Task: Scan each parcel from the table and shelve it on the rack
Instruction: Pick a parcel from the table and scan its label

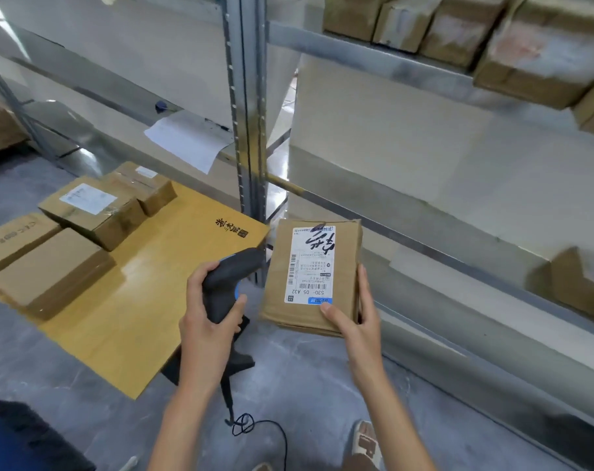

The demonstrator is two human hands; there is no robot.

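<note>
Brown cardboard parcel (pixel 314 277) held label-up by right hand (pixel 355 316), thumb clamped on top, above floor beside wooden table (pixel 146 300); black handheld scanner (pixel 226 283) gripped in left hand (pixel 209 317), aimed toward barcode.

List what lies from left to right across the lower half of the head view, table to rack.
Plain cardboard box on the table → left hand gripping the black scanner → labelled parcel → right hand holding it → brown box on the rack shelf.
</note>
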